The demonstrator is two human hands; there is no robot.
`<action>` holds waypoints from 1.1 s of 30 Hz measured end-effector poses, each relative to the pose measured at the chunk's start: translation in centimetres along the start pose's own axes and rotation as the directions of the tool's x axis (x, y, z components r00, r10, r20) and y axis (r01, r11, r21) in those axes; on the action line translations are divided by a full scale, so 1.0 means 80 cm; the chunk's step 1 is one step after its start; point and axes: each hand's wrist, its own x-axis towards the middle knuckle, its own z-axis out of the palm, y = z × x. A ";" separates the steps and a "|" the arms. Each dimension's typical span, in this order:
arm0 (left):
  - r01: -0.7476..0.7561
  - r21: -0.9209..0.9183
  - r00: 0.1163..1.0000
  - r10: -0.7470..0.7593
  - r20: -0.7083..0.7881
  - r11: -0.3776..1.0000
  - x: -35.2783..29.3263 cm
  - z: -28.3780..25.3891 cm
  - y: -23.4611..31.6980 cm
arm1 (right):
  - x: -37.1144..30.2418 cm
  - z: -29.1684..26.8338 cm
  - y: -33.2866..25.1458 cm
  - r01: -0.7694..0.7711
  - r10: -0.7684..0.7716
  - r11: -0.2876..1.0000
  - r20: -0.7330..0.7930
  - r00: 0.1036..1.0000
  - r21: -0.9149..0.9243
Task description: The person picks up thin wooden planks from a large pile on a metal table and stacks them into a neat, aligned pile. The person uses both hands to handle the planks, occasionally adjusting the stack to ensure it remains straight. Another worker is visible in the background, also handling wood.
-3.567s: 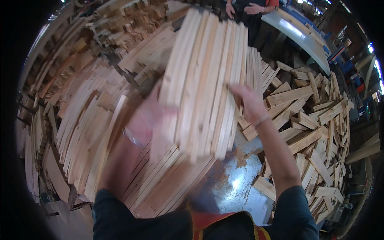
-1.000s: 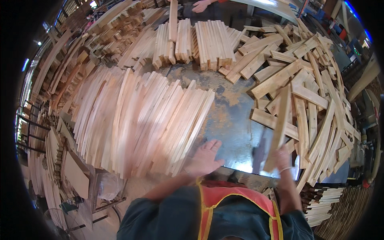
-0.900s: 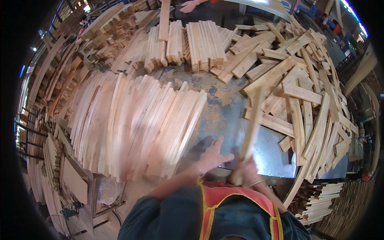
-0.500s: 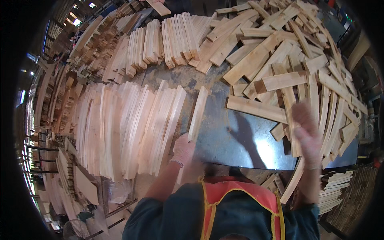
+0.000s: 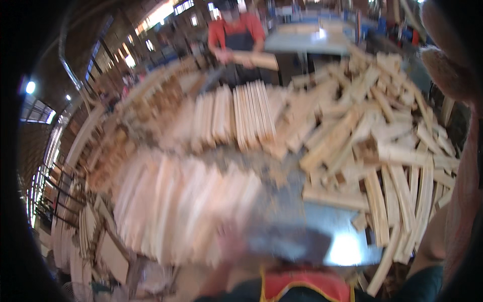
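Observation:
My left hand [image 5: 232, 242], blurred by motion, is at the near right end of a row of upright wooden slats [image 5: 171, 206]. The smear hides its fingers, and I cannot make out whether a slat is in them. Very close to the camera at the right rim, my right hand [image 5: 448, 73] is raised, partly cut off and dim, with some fingers and a pale glove edge showing. Its grip cannot be made out. Below and left of it spreads a jumbled heap of wooden boards [image 5: 397, 153].
Behind the row stand bundled slats [image 5: 254, 116]. Across the table a person in a red shirt and dark apron [image 5: 239, 38] holds a wooden board [image 5: 256, 60]. The metal tabletop [image 5: 287, 214] shows between row and heap. More wood is stacked at left [image 5: 108, 151].
The view has tilted up, bringing the other person into sight. My right hand has risen from the heap to the right rim. The single slat my left hand held is no longer distinguishable.

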 end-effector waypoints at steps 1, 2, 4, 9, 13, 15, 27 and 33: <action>-0.043 0.014 0.997 0.044 -0.063 0.999 -0.011 -0.012 0.000 | 0.004 0.000 -0.013 -0.030 0.030 1.000 0.016 0.999 -0.001; -0.140 0.131 0.946 0.172 -0.276 0.981 -0.028 0.031 -0.020 | 0.010 0.006 -0.014 -0.060 0.059 0.998 0.040 0.997 0.025; -0.220 0.049 0.953 0.226 -0.204 0.974 -0.026 0.021 -0.014 | 0.003 0.016 -0.008 -0.193 0.190 0.980 0.062 0.980 0.056; -0.267 -0.100 0.932 0.231 -0.279 0.958 0.006 0.023 0.024 | 0.022 0.027 -0.016 -0.246 0.246 0.969 -0.012 0.969 -0.008; -0.359 -0.200 0.894 0.274 -0.354 0.912 -0.001 0.053 0.024 | 0.048 0.005 -0.055 -0.116 0.096 0.986 -0.161 0.982 -0.123; -0.419 -0.334 0.902 0.345 -0.259 0.845 -0.012 0.053 0.035 | 0.068 -0.022 -0.086 -0.062 0.011 0.975 -0.231 0.973 -0.212; -0.319 -0.382 0.836 0.448 0.318 0.867 0.046 0.050 0.086 | -0.201 0.165 0.264 -0.330 0.596 0.690 0.248 0.764 -0.644; -0.112 -0.442 0.891 0.287 0.353 0.890 0.058 0.034 0.090 | -0.256 0.217 0.420 -0.455 0.790 0.582 0.338 0.511 -0.674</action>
